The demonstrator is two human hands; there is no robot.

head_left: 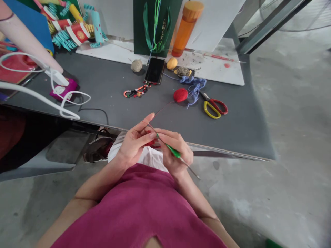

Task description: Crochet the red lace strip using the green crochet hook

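Note:
My left hand [134, 141] pinches a small red crocheted piece [152, 142] and the red yarn strand, index finger stretched up. My right hand [176, 150] is closed round a green-handled crochet hook [172, 151], whose tip meets the red piece between both hands. The strand runs up to a red yarn ball [180, 95] on the grey table [108, 100]. Both hands hover just in front of the table's near edge, above my lap.
On the table lie blue yarn [193, 86], red and yellow scissors [214, 106], a black phone [155, 70] with a bead strap [136, 91], small yarn balls, an orange bottle [186, 27], a green bag [154, 27]. White cables [38, 98] and another person's arm [26, 38] are at the left.

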